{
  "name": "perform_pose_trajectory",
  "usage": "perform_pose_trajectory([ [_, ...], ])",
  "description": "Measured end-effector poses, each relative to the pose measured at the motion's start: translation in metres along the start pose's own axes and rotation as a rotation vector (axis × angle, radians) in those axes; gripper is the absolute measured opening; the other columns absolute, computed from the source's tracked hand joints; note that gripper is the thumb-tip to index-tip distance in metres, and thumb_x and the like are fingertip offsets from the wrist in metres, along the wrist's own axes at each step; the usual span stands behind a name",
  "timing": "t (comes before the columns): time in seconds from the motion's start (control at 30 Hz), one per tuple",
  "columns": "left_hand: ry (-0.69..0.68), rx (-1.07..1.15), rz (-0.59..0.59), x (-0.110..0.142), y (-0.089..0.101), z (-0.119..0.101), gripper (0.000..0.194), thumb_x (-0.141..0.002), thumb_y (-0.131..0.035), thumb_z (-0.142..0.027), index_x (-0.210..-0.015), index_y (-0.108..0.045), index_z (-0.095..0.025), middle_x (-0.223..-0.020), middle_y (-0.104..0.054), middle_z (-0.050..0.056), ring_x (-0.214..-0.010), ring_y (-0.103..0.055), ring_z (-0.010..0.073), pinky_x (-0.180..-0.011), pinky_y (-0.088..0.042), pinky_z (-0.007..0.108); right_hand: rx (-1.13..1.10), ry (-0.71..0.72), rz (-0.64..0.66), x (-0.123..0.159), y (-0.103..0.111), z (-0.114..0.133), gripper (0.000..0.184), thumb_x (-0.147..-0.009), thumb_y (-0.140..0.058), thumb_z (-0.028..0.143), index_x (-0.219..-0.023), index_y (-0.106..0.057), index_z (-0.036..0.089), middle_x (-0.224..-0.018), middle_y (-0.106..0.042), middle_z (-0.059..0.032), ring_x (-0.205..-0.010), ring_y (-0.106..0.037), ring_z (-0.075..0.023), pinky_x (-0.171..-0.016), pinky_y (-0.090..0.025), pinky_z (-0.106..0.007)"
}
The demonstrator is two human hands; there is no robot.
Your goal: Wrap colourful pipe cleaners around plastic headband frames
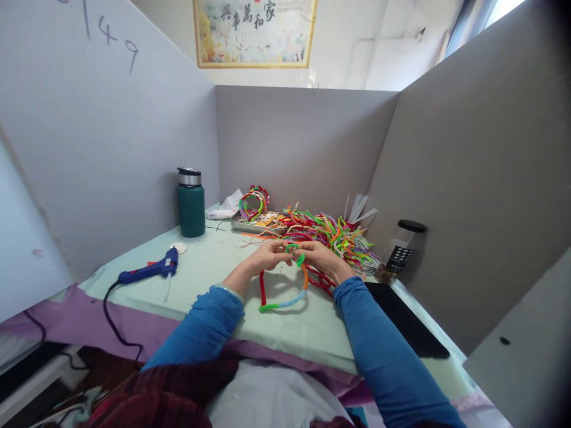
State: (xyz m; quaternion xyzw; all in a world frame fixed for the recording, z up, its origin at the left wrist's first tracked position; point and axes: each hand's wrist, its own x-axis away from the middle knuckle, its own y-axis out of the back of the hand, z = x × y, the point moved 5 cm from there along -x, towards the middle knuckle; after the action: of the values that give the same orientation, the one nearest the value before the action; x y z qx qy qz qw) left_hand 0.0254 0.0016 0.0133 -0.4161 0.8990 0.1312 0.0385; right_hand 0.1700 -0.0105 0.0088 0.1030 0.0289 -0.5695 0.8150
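Both hands meet at the middle of the table over a loop of coloured pipe cleaners, with red, green, light blue and orange sections hanging below them. My left hand is closed, its fingertips pinching the green part at the top of the loop. From the other side, my right hand pinches that same green part. A curled green end sticks out between the hands. The fingers partly hide where the ends meet. Behind my right hand spreads a heap of multicoloured pipe cleaners.
A blue glue gun lies at left, its cord running off the front edge. Behind it stands a green bottle. A metal tray holds small pieces and wrapped rings. At right are a black flat object and a clear jar.
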Motion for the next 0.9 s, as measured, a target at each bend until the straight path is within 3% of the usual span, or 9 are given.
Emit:
perform_pose_trajectory([
  [0.17, -0.038, 0.013, -0.015, -0.001, 0.002, 0.002, 0.035, -0.068, -0.07, -0.038, -0.091, -0.056, -0.016, -0.073, -0.068, 0.002, -0.039, -0.038, 0.0027, -0.036, -0.024, 0.018, -0.105, 0.031, 0.003, -0.003, -0.003, -0.002, 0.029, -0.067, -0.076, 0.037, -0.08, -0.064, 0.014, -0.07, -0.065, -0.0017, -0.062, -0.058, -0.0119, -0.058, -0.039, -0.024],
  [0.37, -0.041, 0.026, 0.071, -0.001, 0.001, 0.003, 0.032, -0.066, -0.072, -0.037, -0.085, -0.06, -0.014, -0.076, -0.067, 0.004, -0.045, -0.045, 0.0044, -0.038, -0.028, 0.018, -0.194, 0.042, -0.05, -0.007, -0.001, -0.004, 0.028, -0.06, -0.08, 0.029, -0.075, -0.061, 0.015, -0.068, -0.065, -0.0007, -0.057, -0.059, -0.0117, -0.058, -0.042, -0.025],
  [0.53, -0.022, 0.064, 0.09, 0.0, 0.003, 0.005, 0.036, -0.071, -0.067, -0.046, -0.085, -0.058, -0.014, -0.067, -0.06, -0.001, -0.041, -0.034, 0.0021, -0.042, -0.034, 0.019, -0.226, 0.055, -0.048, -0.008, 0.0, -0.006, 0.027, -0.061, -0.08, 0.029, -0.078, -0.062, 0.016, -0.07, -0.065, 0.0, -0.064, -0.06, -0.0131, -0.062, -0.043, -0.026],
  [0.6, -0.023, 0.051, 0.077, 0.0, 0.004, 0.007, 0.037, -0.073, -0.065, -0.049, -0.084, -0.059, -0.015, -0.063, -0.055, -0.003, -0.044, -0.037, 0.0036, -0.045, -0.035, 0.019, -0.235, 0.037, -0.054, -0.009, 0.0, -0.009, 0.029, -0.062, -0.079, 0.03, -0.082, -0.062, 0.018, -0.073, -0.064, 0.0007, -0.065, -0.059, -0.0119, -0.062, -0.042, -0.025],
  [0.73, -0.07, -0.085, -0.035, -0.005, 0.012, 0.008, 0.033, -0.068, -0.069, -0.045, -0.076, -0.064, -0.014, -0.07, -0.058, 0.0, -0.063, -0.051, 0.0096, -0.053, -0.038, 0.02, -0.229, -0.008, -0.031, -0.013, -0.003, -0.018, 0.031, -0.061, -0.079, 0.032, -0.084, -0.063, 0.018, -0.07, -0.06, 0.0024, -0.058, -0.051, -0.0081, -0.055, -0.037, -0.022],
  [0.83, -0.09, -0.225, -0.206, -0.01, 0.021, 0.009, 0.028, -0.062, -0.072, -0.039, -0.067, -0.065, -0.012, -0.059, -0.054, -0.001, -0.057, -0.047, 0.0092, -0.052, -0.033, 0.022, -0.185, -0.015, -0.075, -0.018, -0.004, -0.025, 0.03, -0.06, -0.079, 0.033, -0.079, -0.062, 0.017, -0.06, -0.054, 0.0049, -0.049, -0.042, -0.0054, -0.047, -0.029, -0.021],
  [0.9, -0.049, -0.274, -0.26, -0.011, 0.024, 0.011, 0.026, -0.061, -0.072, -0.036, -0.067, -0.066, -0.012, -0.053, -0.052, -0.002, -0.052, -0.044, 0.0085, -0.05, -0.031, 0.022, -0.154, -0.022, -0.091, -0.021, -0.004, -0.028, 0.031, -0.06, -0.078, 0.035, -0.076, -0.061, 0.016, -0.055, -0.05, 0.0061, -0.045, -0.036, -0.0044, -0.044, -0.025, -0.02],
])
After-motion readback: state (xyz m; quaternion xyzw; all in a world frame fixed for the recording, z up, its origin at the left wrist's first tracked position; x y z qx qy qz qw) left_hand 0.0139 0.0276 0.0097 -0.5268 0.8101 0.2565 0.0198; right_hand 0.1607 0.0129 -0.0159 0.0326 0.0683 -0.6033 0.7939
